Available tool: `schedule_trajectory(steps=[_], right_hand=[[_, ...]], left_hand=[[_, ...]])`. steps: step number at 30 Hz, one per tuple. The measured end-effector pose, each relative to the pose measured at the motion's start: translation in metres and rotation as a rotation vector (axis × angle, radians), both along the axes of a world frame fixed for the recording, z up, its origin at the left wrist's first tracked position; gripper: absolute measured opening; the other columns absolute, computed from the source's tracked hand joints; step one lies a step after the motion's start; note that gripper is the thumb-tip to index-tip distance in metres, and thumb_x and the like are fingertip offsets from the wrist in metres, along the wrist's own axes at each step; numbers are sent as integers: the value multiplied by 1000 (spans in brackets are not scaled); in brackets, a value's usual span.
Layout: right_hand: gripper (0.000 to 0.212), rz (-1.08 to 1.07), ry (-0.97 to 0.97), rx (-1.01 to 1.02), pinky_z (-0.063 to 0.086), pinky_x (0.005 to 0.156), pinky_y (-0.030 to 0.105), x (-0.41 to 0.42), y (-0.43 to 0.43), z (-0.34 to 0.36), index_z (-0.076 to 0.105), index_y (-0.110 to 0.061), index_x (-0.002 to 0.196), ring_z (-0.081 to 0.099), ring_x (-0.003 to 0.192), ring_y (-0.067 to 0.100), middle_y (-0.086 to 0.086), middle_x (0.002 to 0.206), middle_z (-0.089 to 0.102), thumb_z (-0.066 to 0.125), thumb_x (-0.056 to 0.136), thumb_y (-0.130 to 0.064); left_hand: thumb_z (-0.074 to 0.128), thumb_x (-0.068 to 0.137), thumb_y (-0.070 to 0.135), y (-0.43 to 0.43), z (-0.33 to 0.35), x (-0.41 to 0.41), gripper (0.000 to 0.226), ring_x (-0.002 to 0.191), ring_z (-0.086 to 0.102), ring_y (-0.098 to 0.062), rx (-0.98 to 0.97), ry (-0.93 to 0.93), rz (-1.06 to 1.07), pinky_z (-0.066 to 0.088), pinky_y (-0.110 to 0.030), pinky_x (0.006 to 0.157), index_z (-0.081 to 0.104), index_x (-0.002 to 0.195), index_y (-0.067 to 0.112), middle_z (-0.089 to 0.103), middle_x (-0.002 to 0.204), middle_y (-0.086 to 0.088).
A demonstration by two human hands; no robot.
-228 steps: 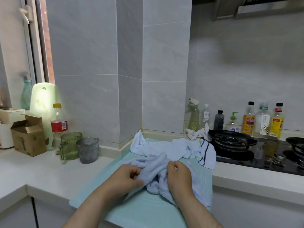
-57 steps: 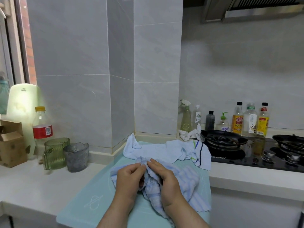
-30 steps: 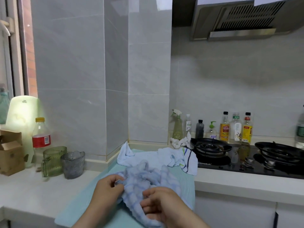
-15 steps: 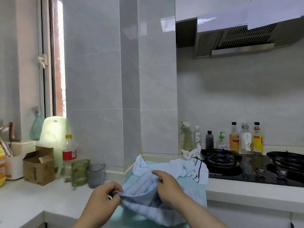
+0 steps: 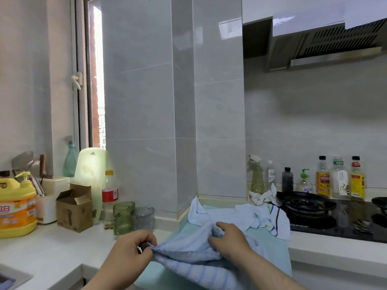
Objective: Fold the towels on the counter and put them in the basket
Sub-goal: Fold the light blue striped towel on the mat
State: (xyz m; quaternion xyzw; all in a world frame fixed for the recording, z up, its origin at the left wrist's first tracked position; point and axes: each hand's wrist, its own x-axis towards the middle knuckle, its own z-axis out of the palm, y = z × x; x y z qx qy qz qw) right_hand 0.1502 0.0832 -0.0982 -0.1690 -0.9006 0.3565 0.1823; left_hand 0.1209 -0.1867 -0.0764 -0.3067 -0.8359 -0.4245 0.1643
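A blue striped towel (image 5: 194,258) is held stretched between both hands over a green mat (image 5: 270,248) at the front of the counter (image 5: 52,254), its lower part sagging in folds toward the mat. One edge is pinched in the curled fingers of the left hand (image 5: 130,252). A bunched fold further along is gripped by the right hand (image 5: 228,241). Just behind, a pile of pale towels (image 5: 230,214) is heaped on the mat near the tiled corner. A stove (image 5: 335,218) is seen to the right, with bottles (image 5: 323,181) lined behind it. To the left, a green mug (image 5: 123,216), a grey cup (image 5: 143,215), a cardboard box (image 5: 74,208) and a yellow jug (image 5: 16,208) are set on the counter.
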Motion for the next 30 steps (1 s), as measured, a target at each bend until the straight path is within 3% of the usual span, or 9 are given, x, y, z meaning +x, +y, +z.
schedule_trajectory(steps=[1, 3, 6, 11, 14, 19, 23, 25, 30], right_hand=[[13, 22, -29, 20, 44, 64, 28, -5, -1, 1, 60, -18, 77, 60, 78, 18, 0, 82, 63, 59, 71, -30], [25, 38, -115, 86, 34, 54, 24, -14, 0, 0, 43, -18, 57, 49, 61, 14, -4, 58, 49, 60, 74, -27], [37, -16, -177, 179, 31, 54, 24, -22, 10, -2, 37, -18, 50, 42, 59, 13, -6, 53, 39, 60, 80, -23], [21, -52, -65, 103, 28, 54, 25, -21, 34, 4, 36, -20, 72, 35, 64, 12, -2, 72, 44, 41, 86, -5], [16, -17, -45, 201, 28, 59, 29, -16, 47, 11, 36, -18, 81, 32, 68, 15, 1, 77, 45, 31, 86, -4], [25, 117, 43, 293, 29, 61, 33, -2, 51, 45, 36, -19, 71, 34, 68, 15, 1, 72, 42, 32, 88, 0], [26, 127, 72, 85, 32, 61, 32, 20, 50, 73, 37, -16, 72, 37, 67, 17, 2, 74, 41, 48, 92, -28], [34, 63, 74, 181, 30, 56, 31, 30, 50, 85, 39, -17, 73, 39, 65, 16, 0, 73, 42, 59, 84, -41], [14, 57, -2, 219, 30, 59, 31, 48, 60, 112, 38, -16, 78, 37, 68, 17, 4, 77, 44, 48, 77, -6]], left_hand=[[58, 73, -5, -1, 0, -1, 37, 52, 48, -2, 2, 0, -4, 37, -12, 52, 65, 70, 31, 60, 60, 15], [58, 73, -4, -4, 0, -3, 37, 52, 49, -2, -9, 9, -8, 38, -12, 52, 65, 69, 32, 60, 60, 16], [60, 74, -2, -9, -3, -9, 34, 54, 49, -3, -32, 15, -2, 38, -13, 52, 64, 70, 32, 61, 63, 14], [58, 76, -1, -16, -5, -22, 34, 60, 50, -5, -42, 19, 70, 37, -16, 54, 63, 74, 33, 61, 70, 14], [58, 79, 0, -15, 1, -28, 27, 66, 53, -7, -51, 18, 112, 42, -22, 58, 63, 67, 23, 63, 74, 13], [55, 83, 1, -7, 21, -35, 26, 72, 57, -18, 22, 48, 214, 49, -36, 64, 62, 70, 23, 62, 70, 2], [52, 84, -3, 6, 43, -35, 26, 72, 57, -20, 158, 33, 244, 47, -31, 59, 61, 71, 18, 62, 72, -3], [51, 85, -1, 13, 55, -35, 25, 73, 58, -21, 176, 26, 241, 49, -35, 65, 61, 72, 19, 62, 72, -2], [48, 83, -2, 29, 86, -30, 28, 67, 52, -14, 190, 77, 244, 38, -28, 55, 59, 69, 19, 60, 69, -1]])
